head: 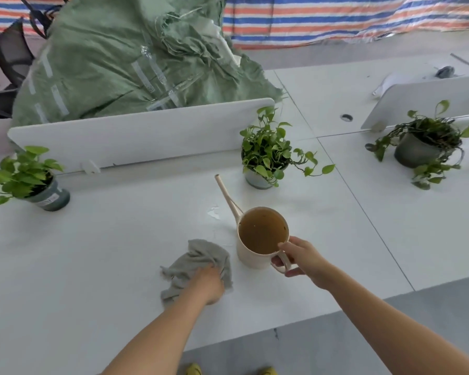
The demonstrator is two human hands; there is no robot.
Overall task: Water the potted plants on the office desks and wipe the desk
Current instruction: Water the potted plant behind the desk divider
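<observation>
A cream watering can (251,251) with a long spout stands on the white desk (92,253), full of brownish water. My right hand (298,257) grips its handle. Just left of the can lies a crumpled grey cloth (192,262), and my left hand (209,284) rests on it with fingers curled into the fabric. A small puddle (214,212) glistens on the desk beyond the cloth. Three potted plants stand on the desks: one at the far left (25,177), one in the middle behind the can (268,152), one at the right (423,147).
A white divider panel (136,133) runs behind the desk, with a big green sack (136,60) beyond it. A second divider (431,96) stands at the right. An office chair (8,66) is at far left. The desk's front edge runs near my arms.
</observation>
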